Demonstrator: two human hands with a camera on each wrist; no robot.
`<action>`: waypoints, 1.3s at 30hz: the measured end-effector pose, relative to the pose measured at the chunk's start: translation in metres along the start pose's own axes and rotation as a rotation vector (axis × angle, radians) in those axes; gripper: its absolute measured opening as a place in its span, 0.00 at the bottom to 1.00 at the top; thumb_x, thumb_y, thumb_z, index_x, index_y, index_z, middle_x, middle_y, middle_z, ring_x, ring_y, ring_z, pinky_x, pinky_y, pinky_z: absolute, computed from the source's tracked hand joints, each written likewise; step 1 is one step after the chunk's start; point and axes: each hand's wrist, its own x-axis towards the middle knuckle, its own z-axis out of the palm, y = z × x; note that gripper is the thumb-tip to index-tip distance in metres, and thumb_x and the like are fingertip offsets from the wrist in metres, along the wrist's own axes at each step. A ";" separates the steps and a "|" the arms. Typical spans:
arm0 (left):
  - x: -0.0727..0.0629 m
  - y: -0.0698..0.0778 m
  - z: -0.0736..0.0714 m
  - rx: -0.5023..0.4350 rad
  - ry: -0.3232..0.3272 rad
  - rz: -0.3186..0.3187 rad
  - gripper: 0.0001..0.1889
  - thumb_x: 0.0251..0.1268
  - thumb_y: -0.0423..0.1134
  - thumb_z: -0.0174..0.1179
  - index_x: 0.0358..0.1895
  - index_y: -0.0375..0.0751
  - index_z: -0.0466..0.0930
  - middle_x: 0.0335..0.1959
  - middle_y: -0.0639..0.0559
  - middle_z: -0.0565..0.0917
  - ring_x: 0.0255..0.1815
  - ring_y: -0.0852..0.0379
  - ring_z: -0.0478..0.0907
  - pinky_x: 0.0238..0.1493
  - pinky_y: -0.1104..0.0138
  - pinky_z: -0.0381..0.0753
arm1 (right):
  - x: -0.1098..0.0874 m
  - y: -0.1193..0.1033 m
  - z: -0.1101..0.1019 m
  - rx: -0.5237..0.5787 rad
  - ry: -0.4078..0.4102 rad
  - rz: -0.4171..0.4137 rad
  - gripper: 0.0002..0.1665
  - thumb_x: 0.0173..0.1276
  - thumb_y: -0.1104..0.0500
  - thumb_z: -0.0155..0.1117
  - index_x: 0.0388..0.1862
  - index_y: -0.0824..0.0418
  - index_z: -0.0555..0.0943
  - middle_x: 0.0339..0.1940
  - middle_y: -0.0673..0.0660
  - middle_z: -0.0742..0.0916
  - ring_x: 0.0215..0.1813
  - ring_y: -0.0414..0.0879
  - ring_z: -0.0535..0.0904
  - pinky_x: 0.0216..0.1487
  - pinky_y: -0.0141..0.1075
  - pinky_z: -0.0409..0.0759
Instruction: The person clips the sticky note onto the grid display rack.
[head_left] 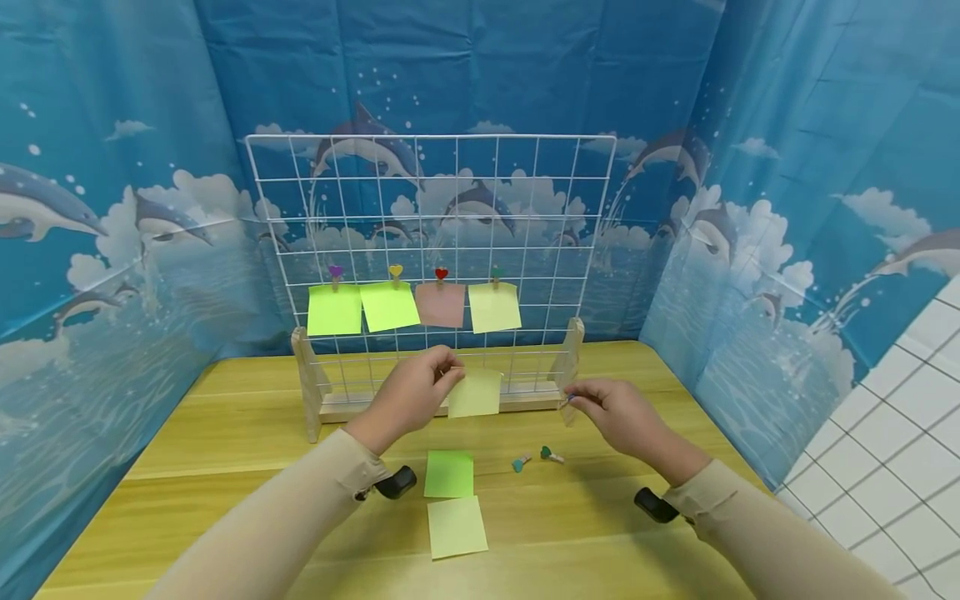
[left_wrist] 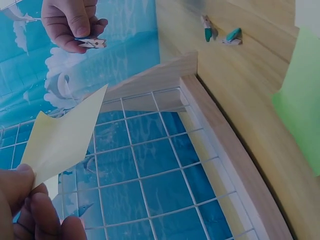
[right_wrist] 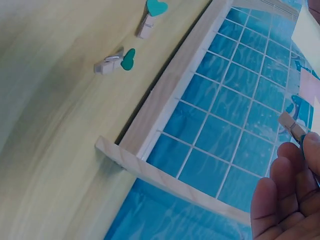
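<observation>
My left hand [head_left: 420,385] pinches a pale yellow sticky note [head_left: 475,393] by its upper left corner, in front of the lower part of a white wire grid [head_left: 532,250]. In the left wrist view the note [left_wrist: 62,137] bends slightly away from the thumb. Over by the grid's right foot, my right hand [head_left: 618,414] holds a small wooden clothespin [right_wrist: 292,126] between thumb and fingers, its wooden tip pointing outward. Four notes hang in a row on the grid, among them a pink note [head_left: 441,305], each under a heart clip such as the red one [head_left: 441,273].
On the wooden table [head_left: 247,467] lie a green note [head_left: 449,474] and a pale yellow note [head_left: 457,527], one below the other. Two clothespins with green hearts, a lighter one [head_left: 521,462] and a darker one [head_left: 551,455], lie to their right. A wooden stand [head_left: 306,387] supports the grid.
</observation>
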 end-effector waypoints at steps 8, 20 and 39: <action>0.015 0.011 0.002 0.004 0.015 0.040 0.06 0.83 0.46 0.57 0.50 0.52 0.82 0.33 0.59 0.82 0.27 0.56 0.74 0.31 0.62 0.77 | 0.001 -0.004 -0.007 -0.018 0.053 -0.024 0.15 0.80 0.61 0.62 0.59 0.63 0.87 0.52 0.60 0.91 0.49 0.52 0.90 0.44 0.43 0.87; 0.041 0.033 0.005 -0.018 0.026 0.065 0.09 0.83 0.46 0.57 0.55 0.49 0.81 0.35 0.56 0.82 0.29 0.54 0.75 0.34 0.61 0.77 | 0.008 -0.008 -0.018 -0.025 0.106 -0.027 0.15 0.82 0.60 0.60 0.59 0.64 0.87 0.51 0.60 0.92 0.37 0.44 0.85 0.35 0.38 0.79; 0.082 0.048 0.010 -0.059 0.037 0.024 0.16 0.83 0.46 0.57 0.65 0.45 0.76 0.49 0.49 0.85 0.33 0.54 0.81 0.34 0.63 0.80 | 0.025 -0.020 -0.038 -0.056 0.204 -0.056 0.14 0.83 0.58 0.60 0.58 0.61 0.87 0.46 0.58 0.90 0.24 0.43 0.72 0.28 0.37 0.72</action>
